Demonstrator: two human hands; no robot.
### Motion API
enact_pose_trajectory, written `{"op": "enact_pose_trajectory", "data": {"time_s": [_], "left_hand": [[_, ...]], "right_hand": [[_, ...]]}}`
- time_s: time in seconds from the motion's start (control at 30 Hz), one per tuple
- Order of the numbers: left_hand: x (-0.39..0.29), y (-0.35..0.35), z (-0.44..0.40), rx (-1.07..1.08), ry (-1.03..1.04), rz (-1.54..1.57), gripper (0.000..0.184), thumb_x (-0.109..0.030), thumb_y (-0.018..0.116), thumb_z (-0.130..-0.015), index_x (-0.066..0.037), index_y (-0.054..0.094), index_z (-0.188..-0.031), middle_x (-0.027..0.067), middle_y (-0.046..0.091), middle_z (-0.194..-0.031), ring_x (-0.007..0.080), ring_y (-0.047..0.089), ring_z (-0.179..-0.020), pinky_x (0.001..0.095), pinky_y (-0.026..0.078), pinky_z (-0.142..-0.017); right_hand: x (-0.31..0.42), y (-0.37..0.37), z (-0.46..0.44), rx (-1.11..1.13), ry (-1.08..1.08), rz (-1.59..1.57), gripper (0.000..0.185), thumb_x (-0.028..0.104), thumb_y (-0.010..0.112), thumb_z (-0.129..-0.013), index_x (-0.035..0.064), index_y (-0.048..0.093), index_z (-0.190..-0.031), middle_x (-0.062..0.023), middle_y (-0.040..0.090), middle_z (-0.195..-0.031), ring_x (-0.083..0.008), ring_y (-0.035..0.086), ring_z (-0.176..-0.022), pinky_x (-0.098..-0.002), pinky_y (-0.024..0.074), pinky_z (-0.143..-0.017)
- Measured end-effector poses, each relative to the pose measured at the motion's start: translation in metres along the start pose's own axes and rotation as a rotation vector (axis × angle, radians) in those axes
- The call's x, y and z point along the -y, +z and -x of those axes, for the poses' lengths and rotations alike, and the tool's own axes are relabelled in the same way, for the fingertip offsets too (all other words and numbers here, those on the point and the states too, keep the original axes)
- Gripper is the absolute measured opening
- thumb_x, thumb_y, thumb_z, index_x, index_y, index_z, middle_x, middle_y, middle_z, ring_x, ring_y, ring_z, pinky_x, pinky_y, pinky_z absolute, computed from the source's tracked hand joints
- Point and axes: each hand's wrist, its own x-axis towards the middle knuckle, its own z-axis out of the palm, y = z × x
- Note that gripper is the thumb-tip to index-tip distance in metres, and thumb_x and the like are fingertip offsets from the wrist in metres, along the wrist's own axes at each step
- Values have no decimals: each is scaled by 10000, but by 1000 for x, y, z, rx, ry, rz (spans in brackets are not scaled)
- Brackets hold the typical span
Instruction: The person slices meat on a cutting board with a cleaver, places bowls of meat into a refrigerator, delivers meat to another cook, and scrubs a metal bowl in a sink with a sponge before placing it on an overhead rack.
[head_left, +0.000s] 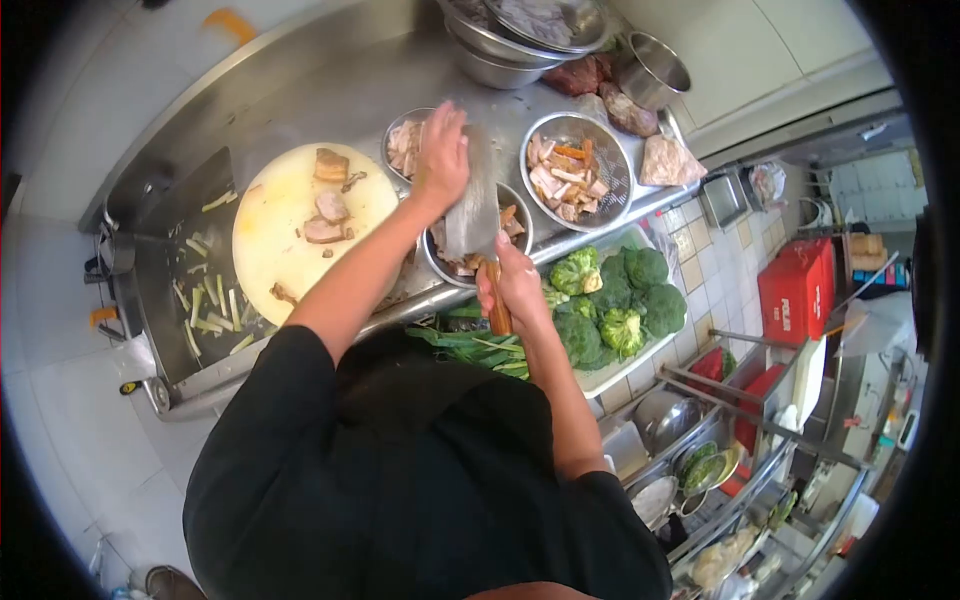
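My right hand point(516, 290) is closed round the wooden handle of a cleaver point(476, 205). The broad blade is tilted over a metal bowl point(432, 262) of cut meat. Beside the blade's upper part, my left hand point(443, 155) has its fingers stretched out, slightly blurred, near a smaller bowl of pale meat strips point(404, 146). To the left, a round cutting board point(262, 225) bears several pieces of cooked meat point(331, 206). On the right sits a perforated metal colander point(618, 165) with meat pieces in it.
Stacked metal bowls point(490, 70) and a steel pot point(652, 72) stand at the back. Meat chunks point(672, 162) lie on the right. A tray of broccoli point(645, 280) is below the counter's edge. The sink point(160, 260) at left holds green stalks. A red box point(795, 290) stands far right.
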Motion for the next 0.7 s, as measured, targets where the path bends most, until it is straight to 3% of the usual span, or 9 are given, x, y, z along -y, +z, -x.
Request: {"op": "enact_pose_trajectory", "data": {"time_s": [0.1,0.2,0.3,0.4,0.53,0.6,0.7], "left_hand": [[83,0,-17,398,-126,-315,457,-136,608,-909,52,549,-1321,279,463,-1421,452,422,-1334,538,349,-1117],[111,11,-5,424,-141,-530,497,-196,649,-892,8,564,-1337,252,480,-1439,414,443,-1339,564,355,-1107],[91,0,8,92,-89,-354,470,-229,650,-904,-17,594,-1319,222,502,-1445,386,463,-1337,606,348,-1098],[89,-72,17,39,-54,-178,436,-212,591,-950,-42,573,-1352,166,545,-1431,363,455,-1358,500,317,-1161],[123,-207,50,-49,-536,126,364,-224,656,-919,-32,666,-1227,177,647,-1251,320,620,-1145,385,474,-1009],[143,-253,71,112,-596,-115,389,-228,694,-891,-24,667,-1221,185,650,-1201,319,652,-1038,372,512,-935],[136,-250,106,317,-669,-84,437,-247,748,-837,-7,665,-1193,174,645,-1145,323,630,-1041,393,500,-946]], "right_hand": [[-4,13,-14,-148,-5,12,541,524,410,-1050,60,515,-793,-51,489,-546,-157,481,-407,-313,421,-374],[-9,8,3,-209,6,3,516,502,404,-1057,57,518,-821,-49,479,-542,-157,481,-405,-310,422,-369],[-23,4,29,-265,37,22,520,495,398,-1060,44,534,-839,-61,491,-547,-160,487,-405,-317,420,-368],[-28,19,54,-266,12,143,521,494,397,-1060,40,537,-844,-67,505,-560,-162,491,-406,-308,417,-379],[-45,33,73,-135,59,250,462,435,434,-1066,51,539,-831,-64,525,-576,-149,492,-413,-278,404,-404],[-52,39,73,-28,61,327,422,399,468,-1062,55,543,-829,-61,528,-573,-140,489,-414,-273,398,-405],[-56,59,65,-14,134,454,376,367,545,-1034,51,546,-830,-40,530,-576,-121,479,-416,-267,381,-409]]}}
